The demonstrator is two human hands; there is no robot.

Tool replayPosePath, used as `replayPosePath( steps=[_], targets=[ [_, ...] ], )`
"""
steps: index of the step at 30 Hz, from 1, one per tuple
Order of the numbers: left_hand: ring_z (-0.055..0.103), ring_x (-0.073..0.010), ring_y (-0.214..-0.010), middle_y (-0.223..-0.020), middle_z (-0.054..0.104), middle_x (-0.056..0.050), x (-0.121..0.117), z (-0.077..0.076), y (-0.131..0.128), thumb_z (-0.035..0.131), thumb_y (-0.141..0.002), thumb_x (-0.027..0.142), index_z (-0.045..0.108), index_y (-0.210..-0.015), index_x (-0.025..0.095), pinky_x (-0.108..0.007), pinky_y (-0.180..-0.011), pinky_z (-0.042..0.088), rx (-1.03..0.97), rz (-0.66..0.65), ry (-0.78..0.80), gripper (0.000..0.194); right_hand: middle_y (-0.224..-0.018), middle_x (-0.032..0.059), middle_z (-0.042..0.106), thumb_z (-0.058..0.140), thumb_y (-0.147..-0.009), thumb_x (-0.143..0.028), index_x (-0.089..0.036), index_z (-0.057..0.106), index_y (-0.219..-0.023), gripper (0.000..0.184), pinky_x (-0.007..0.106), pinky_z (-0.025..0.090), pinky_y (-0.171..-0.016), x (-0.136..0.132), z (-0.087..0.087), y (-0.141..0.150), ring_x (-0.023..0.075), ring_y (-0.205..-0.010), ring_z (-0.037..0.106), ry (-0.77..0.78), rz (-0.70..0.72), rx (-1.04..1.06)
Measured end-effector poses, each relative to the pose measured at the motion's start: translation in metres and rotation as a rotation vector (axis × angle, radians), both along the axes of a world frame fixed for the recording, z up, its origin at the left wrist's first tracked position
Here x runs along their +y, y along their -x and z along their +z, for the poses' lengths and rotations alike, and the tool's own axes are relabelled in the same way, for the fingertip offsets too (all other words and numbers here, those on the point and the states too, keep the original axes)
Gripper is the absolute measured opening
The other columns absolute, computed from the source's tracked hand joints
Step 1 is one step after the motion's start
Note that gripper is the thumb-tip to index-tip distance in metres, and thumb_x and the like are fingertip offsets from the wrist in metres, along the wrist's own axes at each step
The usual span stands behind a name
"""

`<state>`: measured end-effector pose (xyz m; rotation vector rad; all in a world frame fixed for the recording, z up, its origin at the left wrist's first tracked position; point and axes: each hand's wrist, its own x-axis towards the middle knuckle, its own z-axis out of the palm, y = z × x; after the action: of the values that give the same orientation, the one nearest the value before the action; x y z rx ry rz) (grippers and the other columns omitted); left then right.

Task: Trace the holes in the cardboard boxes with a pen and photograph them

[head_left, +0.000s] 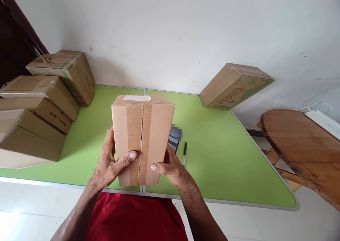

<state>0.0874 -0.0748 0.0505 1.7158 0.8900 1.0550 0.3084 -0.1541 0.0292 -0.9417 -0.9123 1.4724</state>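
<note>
A taped cardboard box (155,134) is held up in front of me over the green table, a white label strip on its top face. My left hand (111,163) grips its left side, thumb laid across the front near the tape. On the opposite side, my right hand (172,166) holds the lower right edge, thumb on the front and fingers hidden behind. Partly hidden behind the box lies a dark phone-like object (174,141), its upper part pixelated. A pen (185,154) rests just right of it.
Several cardboard boxes (34,138) are grouped along the table's left side. Another cardboard box (233,88) stands at the back right by the wall. The green tabletop (220,166) ends in a metal edge. Beyond it at right is a wooden table (300,138) with a white device (324,122).
</note>
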Motion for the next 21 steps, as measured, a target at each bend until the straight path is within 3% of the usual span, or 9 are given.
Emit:
replayPosePath(
  steps=[5,7,9,11,12,15,17,19,21],
  targets=[
    [0.07,-0.0359,-0.125,-0.148,0.064,-0.015,-0.01,-0.001,-0.009,0.09,-0.082,0.067,0.047,-0.16,0.032,-0.052,-0.097,0.065,0.035,0.361,-0.213,0.096,-0.176,0.0061,0.051,0.088,-0.092,-0.056,-0.042,0.052,-0.163,0.082,0.058,0.038,-0.134,-0.004,0.002,0.007,0.0345,-0.162,0.048,-0.047,-0.182,-0.287],
    [0.067,-0.0365,-0.125,-0.148,0.061,-0.015,-0.01,-0.002,-0.016,0.092,-0.081,0.061,0.045,-0.162,0.031,-0.052,-0.096,0.063,0.128,0.503,-0.382,0.098,-0.183,0.0055,0.041,0.088,-0.09,-0.063,-0.045,0.042,-0.171,0.095,0.06,0.035,-0.137,-0.003,0.008,0.017,0.0354,-0.168,0.041,-0.103,-0.215,-0.305],
    [0.066,-0.0358,-0.12,-0.143,0.062,-0.016,-0.012,-0.002,-0.025,0.091,-0.083,0.056,0.043,-0.165,0.029,-0.05,-0.093,0.06,0.205,0.562,-0.561,0.098,-0.185,0.0059,0.036,0.095,-0.081,-0.066,-0.046,0.034,-0.175,0.114,0.061,0.037,-0.136,-0.001,0.018,0.032,0.0367,-0.17,0.037,-0.165,-0.252,-0.247],
    [0.065,-0.0361,-0.115,-0.139,0.063,-0.018,-0.017,-0.004,-0.035,0.084,-0.089,0.052,0.037,-0.17,0.027,-0.05,-0.091,0.058,0.228,0.53,-0.676,0.096,-0.181,0.0079,0.043,0.105,-0.069,-0.062,-0.044,0.033,-0.175,0.129,0.061,0.043,-0.134,0.003,0.027,0.046,0.0371,-0.167,0.042,-0.174,-0.284,-0.149],
    [0.065,-0.0375,-0.117,-0.141,0.064,-0.019,-0.021,-0.004,-0.04,0.08,-0.093,0.048,0.034,-0.173,0.027,-0.051,-0.092,0.056,0.234,0.492,-0.71,0.095,-0.173,0.0098,0.053,0.107,-0.065,-0.06,-0.042,0.04,-0.172,0.127,0.061,0.047,-0.132,0.005,0.03,0.051,0.0379,-0.162,0.049,-0.146,-0.276,-0.09],
    [0.063,-0.0421,-0.134,-0.151,0.063,-0.022,-0.036,-0.003,-0.044,0.078,-0.095,0.036,0.03,-0.178,0.026,-0.056,-0.102,0.055,0.265,0.29,-0.773,0.096,-0.139,0.0102,0.078,0.105,-0.069,-0.057,-0.033,0.072,-0.141,0.083,0.06,0.056,-0.124,0.008,0.028,0.049,0.0395,-0.139,0.069,-0.016,-0.231,0.035],
    [0.062,-0.0414,-0.143,-0.159,0.062,-0.02,-0.042,0.0,-0.039,0.082,-0.094,0.037,0.033,-0.178,0.03,-0.057,-0.11,0.057,0.235,0.075,-0.708,0.097,-0.127,0.0084,0.083,0.102,-0.068,-0.06,-0.031,0.08,-0.121,0.064,0.059,0.057,-0.122,0.007,0.018,0.034,0.0405,-0.132,0.072,0.02,-0.302,0.059],
    [0.066,-0.0376,-0.142,-0.158,0.066,-0.015,-0.042,0.004,-0.027,0.082,-0.096,0.039,0.041,-0.174,0.035,-0.056,-0.112,0.061,0.107,-0.099,-0.533,0.088,-0.121,0.0082,0.085,0.099,-0.06,-0.071,-0.032,0.081,-0.117,0.072,0.061,0.061,-0.115,0.003,0.005,0.014,0.0433,-0.127,0.073,0.055,-0.438,0.088],
    [0.072,-0.0331,-0.134,-0.147,0.074,-0.01,-0.036,0.007,-0.014,0.08,-0.1,0.036,0.054,-0.166,0.039,-0.054,-0.11,0.064,-0.037,-0.098,-0.385,0.071,-0.116,0.0105,0.085,0.09,-0.054,-0.086,-0.031,0.079,-0.121,0.087,0.063,0.065,-0.103,-0.001,-0.006,-0.006,0.0467,-0.123,0.074,0.098,-0.57,0.094]
  ],
)
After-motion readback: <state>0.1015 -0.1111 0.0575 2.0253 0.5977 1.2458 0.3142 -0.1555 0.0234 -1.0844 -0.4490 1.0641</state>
